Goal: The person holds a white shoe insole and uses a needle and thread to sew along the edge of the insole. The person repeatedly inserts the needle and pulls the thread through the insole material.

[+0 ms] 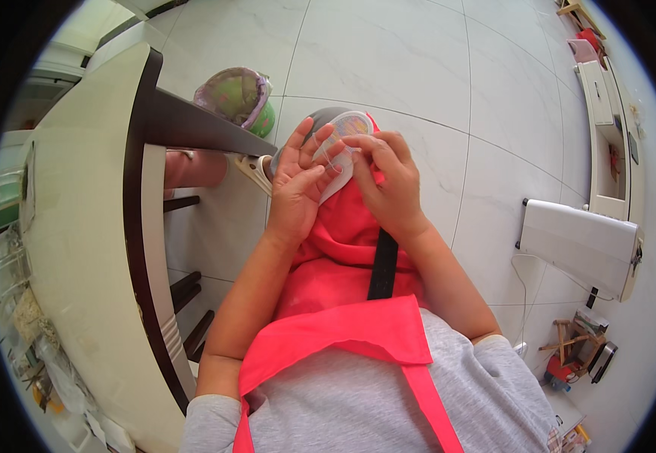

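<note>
My left hand [299, 187] is palm up over my lap, its fingers apart, with a thin pale thread [330, 161] looped across them. Close beside it, my right hand [387, 178] pinches something tiny at the thread between thumb and index finger; what it is cannot be told. Beneath both hands a white-edged insole or shoe piece with a coloured pattern [353, 125] rests on my lap. A red apron [328, 283] covers my lap, and a black strap [383, 263] lies on it.
A pale table with a dark edge [134, 226] stands at my left, bearing clear containers and bags. Beyond it a lined bin [263, 119] stands on the tiled floor. A white heater-like appliance [579, 243] with a cord and a white cabinet [599, 102] are on the right.
</note>
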Motion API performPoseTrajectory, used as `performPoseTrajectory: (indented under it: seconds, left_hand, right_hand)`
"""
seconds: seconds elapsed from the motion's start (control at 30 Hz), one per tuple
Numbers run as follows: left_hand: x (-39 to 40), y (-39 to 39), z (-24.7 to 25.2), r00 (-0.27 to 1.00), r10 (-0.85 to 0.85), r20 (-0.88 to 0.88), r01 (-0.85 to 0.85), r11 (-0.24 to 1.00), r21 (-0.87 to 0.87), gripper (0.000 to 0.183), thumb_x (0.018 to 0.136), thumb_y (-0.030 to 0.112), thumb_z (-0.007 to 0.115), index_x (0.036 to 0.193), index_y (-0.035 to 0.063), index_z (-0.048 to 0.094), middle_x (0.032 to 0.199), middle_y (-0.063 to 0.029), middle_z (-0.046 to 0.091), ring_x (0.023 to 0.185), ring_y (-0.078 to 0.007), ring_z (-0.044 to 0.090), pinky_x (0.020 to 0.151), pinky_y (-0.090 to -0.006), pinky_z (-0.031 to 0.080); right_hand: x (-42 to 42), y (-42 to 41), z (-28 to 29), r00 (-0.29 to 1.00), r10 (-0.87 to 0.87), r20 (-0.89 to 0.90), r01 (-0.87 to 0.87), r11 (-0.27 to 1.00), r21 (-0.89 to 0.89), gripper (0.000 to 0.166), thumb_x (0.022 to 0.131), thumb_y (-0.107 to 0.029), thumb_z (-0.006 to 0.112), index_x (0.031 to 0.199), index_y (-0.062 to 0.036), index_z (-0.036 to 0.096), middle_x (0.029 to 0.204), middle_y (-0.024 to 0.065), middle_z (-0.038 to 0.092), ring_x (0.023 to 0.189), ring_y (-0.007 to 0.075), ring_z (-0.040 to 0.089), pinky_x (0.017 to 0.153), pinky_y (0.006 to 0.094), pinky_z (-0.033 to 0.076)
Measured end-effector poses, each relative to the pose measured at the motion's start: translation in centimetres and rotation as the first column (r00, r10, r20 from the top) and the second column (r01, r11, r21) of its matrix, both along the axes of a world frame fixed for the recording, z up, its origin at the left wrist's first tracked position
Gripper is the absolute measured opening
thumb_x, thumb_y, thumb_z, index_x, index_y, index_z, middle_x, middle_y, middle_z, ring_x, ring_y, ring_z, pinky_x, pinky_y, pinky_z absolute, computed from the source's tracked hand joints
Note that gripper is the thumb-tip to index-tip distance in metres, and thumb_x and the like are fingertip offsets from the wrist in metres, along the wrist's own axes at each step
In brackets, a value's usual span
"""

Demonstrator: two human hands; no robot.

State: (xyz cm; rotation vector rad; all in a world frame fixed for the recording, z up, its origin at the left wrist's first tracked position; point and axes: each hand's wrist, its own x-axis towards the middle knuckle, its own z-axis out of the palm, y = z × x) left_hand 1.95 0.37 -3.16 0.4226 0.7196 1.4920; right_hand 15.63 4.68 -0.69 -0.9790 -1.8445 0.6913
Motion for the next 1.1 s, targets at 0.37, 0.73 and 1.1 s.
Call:
performPoseTrajectory:
  seconds: [0.37, 0.73, 1.1]
  left_hand:
    - [-0.9, 0.0, -0.2, 0.979, -0.007, 0.205, -0.004, 0.999, 0.054, 0.053, 0.082, -0.004, 0.037, 0.134, 0.0062, 0.032, 0.130, -0.0135, 0.044, 0.118, -0.0244, 0.047, 0.089, -0.0342, 0.048]
    - [-1.6, 0.6, -0.4, 0.982, -0.077, 0.171, 0.066, 0.995, 0.071, 0.048, 0.086, 0.000, 0.040, 0.133, 0.0040, 0.034, 0.125, -0.0131, 0.050, 0.113, -0.0237, 0.051, 0.079, -0.0312, 0.052]
    - [-0.4, 1.8, 1.1, 0.970, -0.043, -0.237, 0.059, 0.997, 0.058, 0.038, 0.085, -0.002, 0.042, 0.122, 0.0046, 0.047, 0.117, -0.0086, 0.055, 0.106, -0.0135, 0.053, 0.080, -0.0252, 0.048]
  right_hand:
    - [0.1, 0.4, -1.3, 0.974, 0.182, 0.132, -0.153, 0.967, -0.204, 0.015, 0.080, -0.006, 0.056, 0.094, -0.0024, 0.061, 0.087, 0.0115, 0.056, 0.075, 0.0284, 0.057, 0.066, 0.0356, 0.047]
    - [0.4, 0.2, -0.9, 0.989, 0.121, -0.085, -0.146, 0.888, -0.435, 0.008, 0.080, -0.007, 0.062, 0.085, -0.0005, 0.062, 0.080, 0.0067, 0.056, 0.068, 0.0156, 0.054, 0.061, 0.0265, 0.044]
    - [1.4, 0.5, -1.3, 0.941, -0.058, -0.334, -0.190, 0.727, -0.660, 0.012, 0.086, -0.011, 0.058, 0.088, 0.0005, 0.060, 0.084, -0.0006, 0.057, 0.070, 0.0034, 0.049, 0.062, 0.0187, 0.041]
